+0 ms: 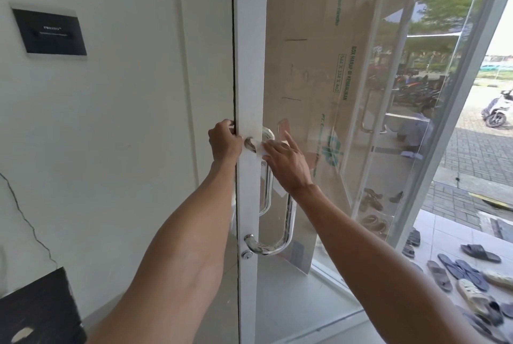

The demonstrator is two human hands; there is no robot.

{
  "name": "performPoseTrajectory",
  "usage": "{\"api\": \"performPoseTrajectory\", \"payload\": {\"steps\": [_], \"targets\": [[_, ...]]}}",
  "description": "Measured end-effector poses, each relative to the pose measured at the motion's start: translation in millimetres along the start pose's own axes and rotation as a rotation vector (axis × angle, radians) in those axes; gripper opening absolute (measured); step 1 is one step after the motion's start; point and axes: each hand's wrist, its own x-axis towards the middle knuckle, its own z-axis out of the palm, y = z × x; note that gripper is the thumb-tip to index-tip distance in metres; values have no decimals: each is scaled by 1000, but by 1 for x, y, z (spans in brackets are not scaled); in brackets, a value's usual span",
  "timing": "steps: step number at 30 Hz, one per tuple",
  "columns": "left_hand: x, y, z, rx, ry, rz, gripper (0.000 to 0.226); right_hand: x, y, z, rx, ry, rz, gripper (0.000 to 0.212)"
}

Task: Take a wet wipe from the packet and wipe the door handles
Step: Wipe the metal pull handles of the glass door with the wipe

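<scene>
A chrome U-shaped door handle (288,221) is mounted on the white frame (249,71) of a glass door. My right hand (288,160) presses a white wet wipe (261,148) around the top bend of the handle, index finger sticking up. A loose end of the wipe hangs below my wrist. My left hand (224,143) grips the edge of the door frame at the same height, fingers curled round the edge. A second handle shows through the glass on the far side. The packet is not in view.
A round keyhole lock (246,254) sits below the handle's lower mount. A black wall plate (50,32) hangs at the left, a black box (39,313) at lower left. Cardboard covers the glass behind the handle. Several sandals (466,268) lie on the tiled floor outside.
</scene>
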Motion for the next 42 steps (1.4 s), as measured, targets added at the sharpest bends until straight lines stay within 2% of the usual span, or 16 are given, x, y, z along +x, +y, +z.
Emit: {"api": "performPoseTrajectory", "payload": {"steps": [2, 4, 8, 13, 15, 17, 20, 24, 29, 31, 36, 39, 42], "targets": [[-1, 0, -1, -6, -6, -11, 28, -13, 9, -4, 14, 97, 4, 34], [-1, 0, -2, -15, -9, -26, 27, -19, 15, -7, 8, 116, 35, 35], [-3, -1, -1, -22, 0, -53, 24, -9, 14, -14, -1, -6, 40, 34], [0, -2, 2, -11, -7, -54, 26, 15, 1, -11, -39, -146, -58, 27], [0, -3, 3, -19, -12, -46, 26, 18, -3, -8, -39, -161, -49, 23], [0, -5, 3, -17, -21, -27, 25, 14, -3, -5, -38, -123, -28, 28], [-3, -10, 6, 49, -31, 47, 26, 1, 4, -3, -31, -14, -46, 39], [-14, -12, 8, 195, -19, 199, 39, -18, 22, 1, -27, 129, -27, 35], [-26, -16, 4, 325, 6, 462, 59, -27, 27, -1, -32, 125, 95, 37], [-28, -13, 4, 358, -41, 541, 56, -21, 23, -2, -41, 102, 69, 37], [-32, 0, 10, 391, -210, 565, 37, -10, 12, -3, -55, 54, -3, 38], [-32, -1, 13, 373, -197, 544, 34, -16, 17, -3, -30, 55, 77, 37], [-29, -2, 14, 357, -183, 522, 32, -32, 21, -8, 20, 43, 293, 37]]}}
